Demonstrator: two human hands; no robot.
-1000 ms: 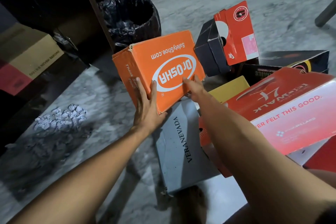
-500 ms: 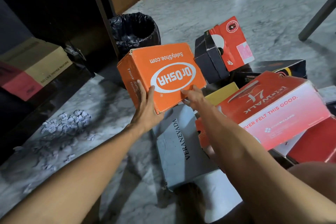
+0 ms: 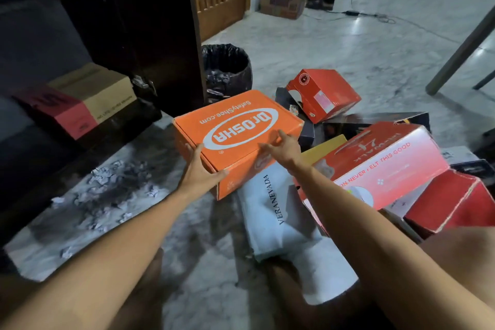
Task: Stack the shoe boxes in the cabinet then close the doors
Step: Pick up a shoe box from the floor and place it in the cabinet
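Boxes: two sat in cabinet (image 3: 80, 43) at 9 o'clock; both hands, left (image 3: 199, 171) and right (image 3: 284, 146), gripped orange box (image 3: 235, 139); pile (image 3: 383, 166) at 3 o'clock remained; doors stood open.

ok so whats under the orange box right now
The orange box, held by the left hand and right hand, overlaps the grey Veranevada box. What lies beneath its middle is covered.
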